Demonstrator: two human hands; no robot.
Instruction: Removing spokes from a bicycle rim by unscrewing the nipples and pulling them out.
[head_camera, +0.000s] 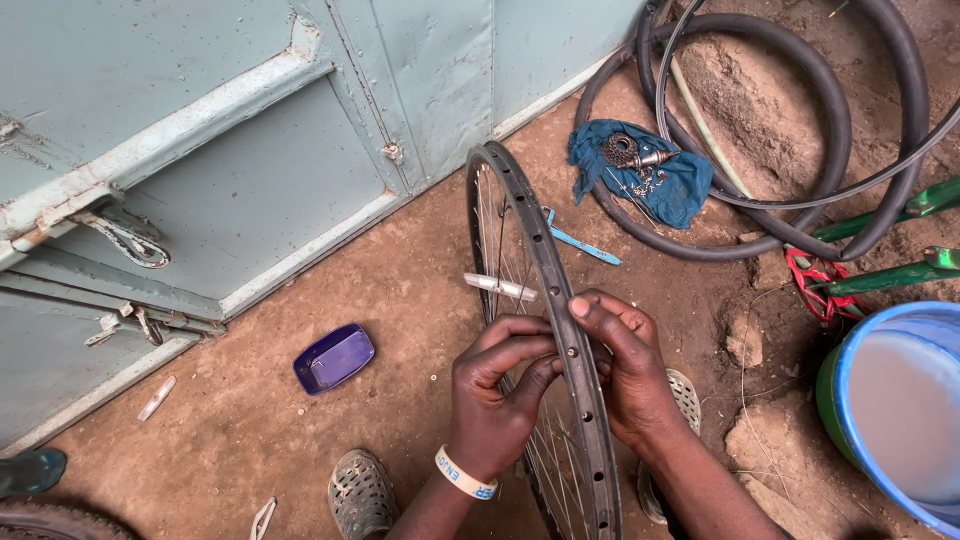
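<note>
- The bare bicycle rim (540, 250) stands upright on edge between my feet, its long run going from near me away toward the far metal door (250, 150); spokes show inside it and the axle (500, 287) pokes out to the left.
- My left hand (495, 395) sits on the left, spoke side of the rim, fingers curled narrow and pinched at a spoke just under the rim wall; what exactly they nip is too small to tell.
- My right hand (625, 370) wraps the rim from the right, fingertips (580, 307) laid over its outer face beside the row of holes. Both hands touch the rim at the same near stretch, neither one closer.
- A white wristband (465, 474) with blue print rings my left wrist.
- Left on the dirt lies a small purple rectangular tray (333, 357).
- Far right, a blue cloth (640, 170) carries a sprocket and small metal parts, lying on black tyres (800, 120).
- Near right stands a blue bucket (890, 410) with pale contents.
</note>
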